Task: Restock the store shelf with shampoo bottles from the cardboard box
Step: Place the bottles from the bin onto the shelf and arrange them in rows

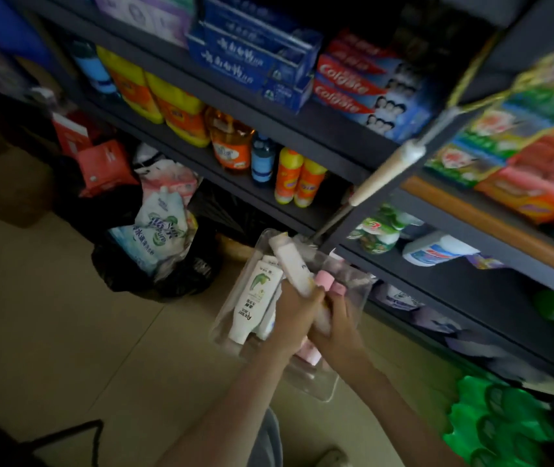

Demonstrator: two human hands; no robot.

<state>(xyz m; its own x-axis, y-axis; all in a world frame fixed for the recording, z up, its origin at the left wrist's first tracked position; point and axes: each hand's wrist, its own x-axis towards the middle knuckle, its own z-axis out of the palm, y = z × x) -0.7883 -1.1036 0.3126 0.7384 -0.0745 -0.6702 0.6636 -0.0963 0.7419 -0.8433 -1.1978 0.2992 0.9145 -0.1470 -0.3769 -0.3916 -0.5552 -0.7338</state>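
A clear plastic bin sits on the floor in front of the dark shelf and holds several shampoo bottles. A white bottle with a green leaf print lies in it. My left hand grips a white and pink bottle lifted above the bin. My right hand holds pink-capped bottles right beside it. The two hands touch. No cardboard box is visible.
The shelves carry toothpaste boxes, orange and yellow detergent bottles and snack packs. A black bag of refill pouches sits on the floor at left. A wooden handle leans across the shelf. Green plastic items lie at lower right.
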